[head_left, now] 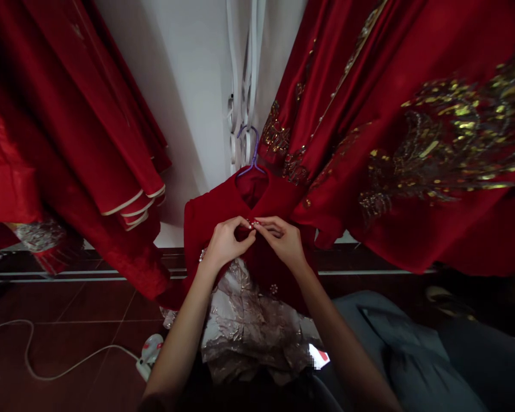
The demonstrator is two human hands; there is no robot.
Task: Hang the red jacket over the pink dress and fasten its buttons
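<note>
A dark red garment hangs in front of me on a purple hanger, with a silver embroidered lower part. My left hand and my right hand meet at the garment's front just below the neck opening. Both hands are closed in a pinch on the red cloth, fingertips almost touching around a small fastening that I cannot make out clearly.
Red dresses with cream trim hang at the left. A red gown with gold sequin embroidery hangs at the right. A white wall stands behind. A white cable and plug lie on the dark tiled floor. A grey cushion sits lower right.
</note>
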